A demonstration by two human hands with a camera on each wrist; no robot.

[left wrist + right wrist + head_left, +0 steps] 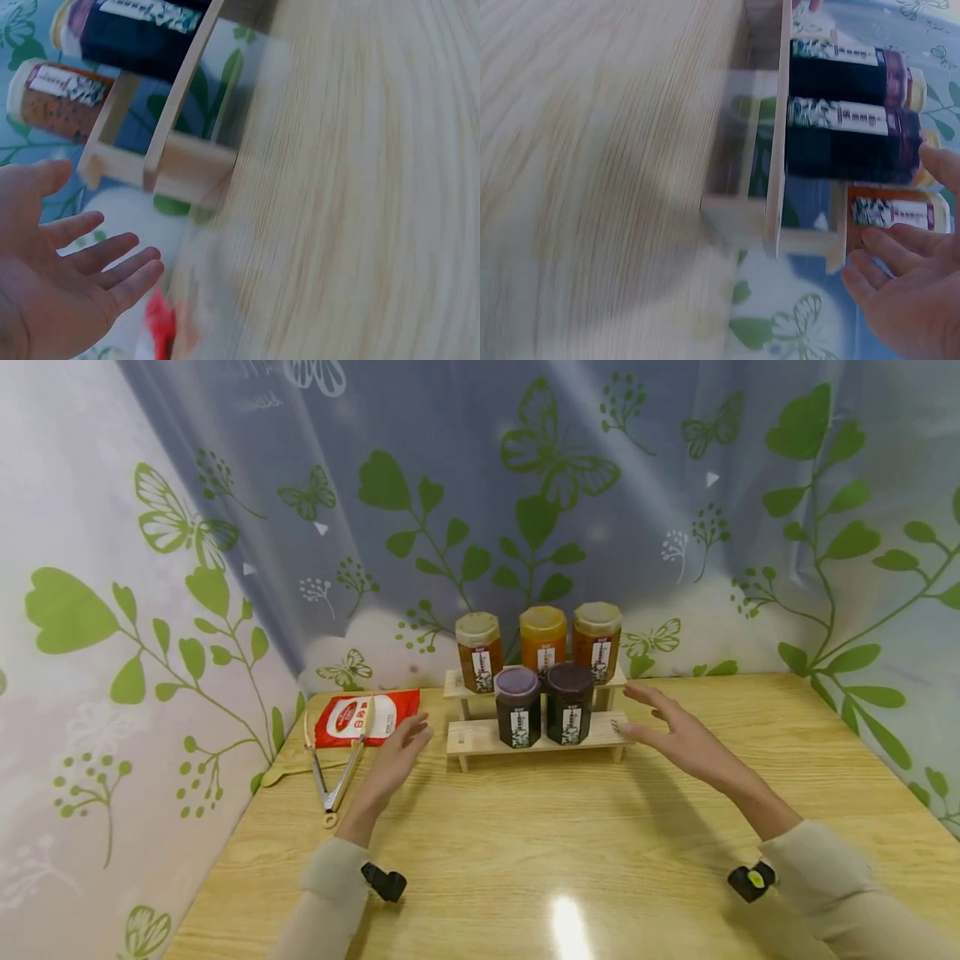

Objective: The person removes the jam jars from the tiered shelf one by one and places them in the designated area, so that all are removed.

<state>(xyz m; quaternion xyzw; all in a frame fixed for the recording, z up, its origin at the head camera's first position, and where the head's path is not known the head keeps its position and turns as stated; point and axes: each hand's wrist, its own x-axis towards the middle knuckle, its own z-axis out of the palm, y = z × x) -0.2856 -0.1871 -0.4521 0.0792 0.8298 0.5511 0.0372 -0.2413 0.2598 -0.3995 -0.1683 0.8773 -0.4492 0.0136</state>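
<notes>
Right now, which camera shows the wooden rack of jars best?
The head view: the whole rack shows upright with all five jars. The left wrist view catches one blurred end, the right wrist view the other, sideways.

left hand: open, fingers straight, reaching toward 1 o'clock, holds nothing | right hand: open, palm down, fingers spread toward 10 o'clock, holds nothing | both forearms sleeved, extended forward
</notes>
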